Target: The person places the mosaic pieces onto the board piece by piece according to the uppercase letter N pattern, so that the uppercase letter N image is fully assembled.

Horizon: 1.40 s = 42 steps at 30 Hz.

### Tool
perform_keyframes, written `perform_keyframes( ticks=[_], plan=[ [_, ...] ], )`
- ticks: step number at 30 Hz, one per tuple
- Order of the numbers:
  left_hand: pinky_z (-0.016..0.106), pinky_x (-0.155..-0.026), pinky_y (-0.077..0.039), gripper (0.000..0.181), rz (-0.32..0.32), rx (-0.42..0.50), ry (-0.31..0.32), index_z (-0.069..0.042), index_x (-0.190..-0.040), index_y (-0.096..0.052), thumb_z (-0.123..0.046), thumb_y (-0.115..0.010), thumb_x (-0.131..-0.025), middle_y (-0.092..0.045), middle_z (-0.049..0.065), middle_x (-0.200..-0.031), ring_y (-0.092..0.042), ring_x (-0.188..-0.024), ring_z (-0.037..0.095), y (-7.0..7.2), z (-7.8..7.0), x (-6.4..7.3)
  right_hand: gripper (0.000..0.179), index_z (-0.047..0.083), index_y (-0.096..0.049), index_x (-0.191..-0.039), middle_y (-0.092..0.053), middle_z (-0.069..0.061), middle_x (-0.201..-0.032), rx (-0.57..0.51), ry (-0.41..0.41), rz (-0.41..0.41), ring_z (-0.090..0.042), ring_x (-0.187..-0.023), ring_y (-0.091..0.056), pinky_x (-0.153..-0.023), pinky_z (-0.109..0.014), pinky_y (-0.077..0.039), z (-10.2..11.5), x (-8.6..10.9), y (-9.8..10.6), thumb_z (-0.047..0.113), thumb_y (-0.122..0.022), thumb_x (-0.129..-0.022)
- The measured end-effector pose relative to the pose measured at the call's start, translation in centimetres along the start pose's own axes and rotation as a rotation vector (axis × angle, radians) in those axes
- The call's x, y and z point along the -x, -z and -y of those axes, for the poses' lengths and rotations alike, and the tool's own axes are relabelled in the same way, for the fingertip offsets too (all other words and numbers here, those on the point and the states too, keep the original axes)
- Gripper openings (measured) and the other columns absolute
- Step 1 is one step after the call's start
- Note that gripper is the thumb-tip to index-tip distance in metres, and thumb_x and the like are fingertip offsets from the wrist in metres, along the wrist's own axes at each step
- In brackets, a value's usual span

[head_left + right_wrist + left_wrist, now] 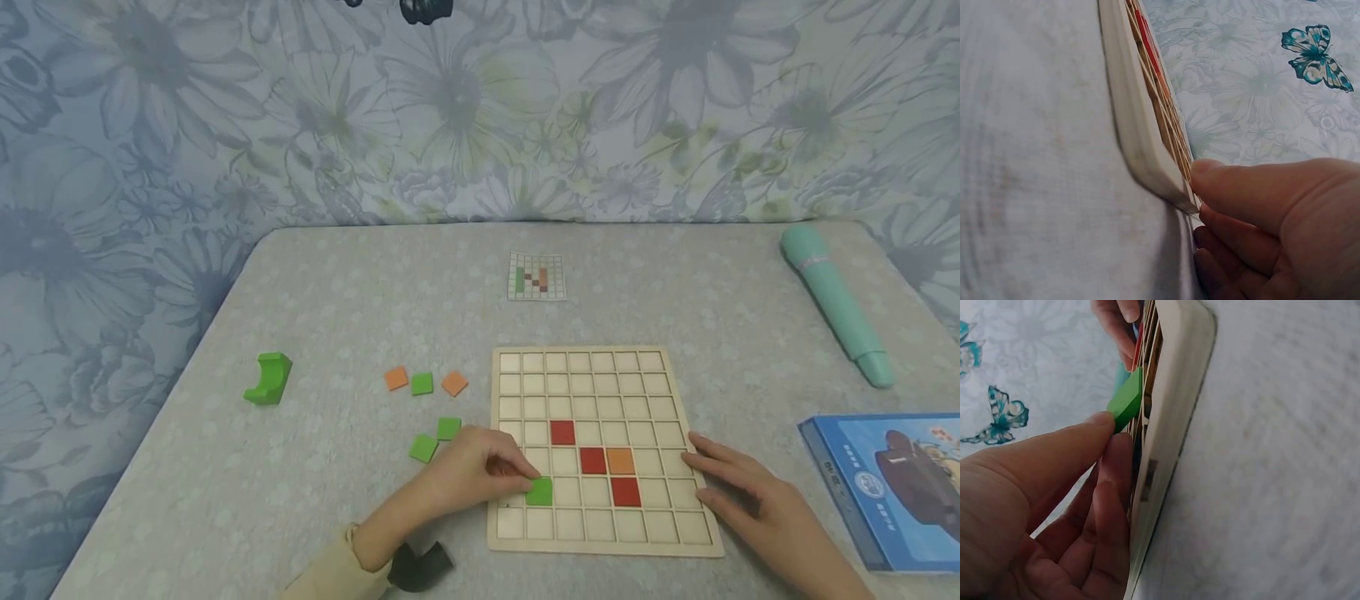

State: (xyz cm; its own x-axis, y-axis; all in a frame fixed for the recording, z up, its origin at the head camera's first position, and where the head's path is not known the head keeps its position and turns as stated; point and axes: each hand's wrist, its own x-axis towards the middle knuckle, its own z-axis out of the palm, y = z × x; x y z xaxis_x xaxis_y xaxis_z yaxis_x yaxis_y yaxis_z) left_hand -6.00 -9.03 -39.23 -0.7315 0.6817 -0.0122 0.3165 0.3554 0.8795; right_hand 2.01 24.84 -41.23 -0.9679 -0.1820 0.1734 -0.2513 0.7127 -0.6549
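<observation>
My left hand [480,471] pinches a green square tile [539,492] between thumb and fingertips, over a cell in the lower left of the wooden grid board [606,542]. In the left wrist view the tile [1126,402] stands tilted, one end right at the board's grid. Three red tiles [562,432] and one orange tile [620,461] lie in cells of the board. At the board's right edge, my right hand [765,500] rests with extended fingers; its thumb [1210,175] touches the rim in the right wrist view.
Loose green tiles [422,383] and orange tiles [396,378] lie left of the board. Behind it is a small pattern card [537,277]. A green curved block [272,379] lies far left, a black curved piece [422,568] near my left wrist. At right are a teal microphone-shaped object [836,304] and a blue box [892,492].
</observation>
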Motion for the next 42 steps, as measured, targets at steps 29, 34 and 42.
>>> perform_keyframes(
  ticks=[29, 34, 42],
  plan=[
    [0.034, -0.082, -0.048, 0.022, -0.147, -0.001, 0.102, -0.007, -0.101, -0.071, -0.015, -0.074, -0.081, -0.066, 0.003, -0.097, -0.061, -0.091, 0.02, 9.0, 3.3, 6.4, 0.037, 0.019, -0.066, -0.117, -0.053, -0.001, -0.13, 0.039, -0.039, 0.009, 0.018, -0.116, -0.027, -0.086, 0.001, -0.021, -0.7, 0.2, -0.4, 0.016, -0.074, -0.081],
    [0.031, -0.081, -0.046, 0.027, -0.129, -0.03, 0.085, -0.008, -0.105, -0.071, -0.019, -0.074, -0.081, -0.065, 0.0, -0.099, -0.059, -0.091, 0.019, 9.3, 4.8, 7.2, 0.038, 0.018, -0.066, -0.118, -0.052, 0.001, -0.131, 0.041, -0.037, 0.008, 0.019, -0.116, -0.026, -0.086, 0.0, -0.022, -0.8, 0.2, -0.5, 0.015, -0.074, -0.081],
    [0.029, -0.078, -0.045, 0.028, -0.127, -0.115, 0.083, -0.011, -0.102, -0.072, -0.019, -0.078, -0.076, -0.063, -0.006, -0.094, -0.056, -0.087, 0.016, 8.5, 5.0, 6.9, 0.038, 0.02, -0.065, -0.12, -0.051, -0.002, -0.132, 0.055, -0.098, 0.041, 0.018, -0.115, -0.027, -0.084, 0.0, -0.023, -0.9, 0.0, -0.5, 0.022, -0.073, -0.082]
  ],
)
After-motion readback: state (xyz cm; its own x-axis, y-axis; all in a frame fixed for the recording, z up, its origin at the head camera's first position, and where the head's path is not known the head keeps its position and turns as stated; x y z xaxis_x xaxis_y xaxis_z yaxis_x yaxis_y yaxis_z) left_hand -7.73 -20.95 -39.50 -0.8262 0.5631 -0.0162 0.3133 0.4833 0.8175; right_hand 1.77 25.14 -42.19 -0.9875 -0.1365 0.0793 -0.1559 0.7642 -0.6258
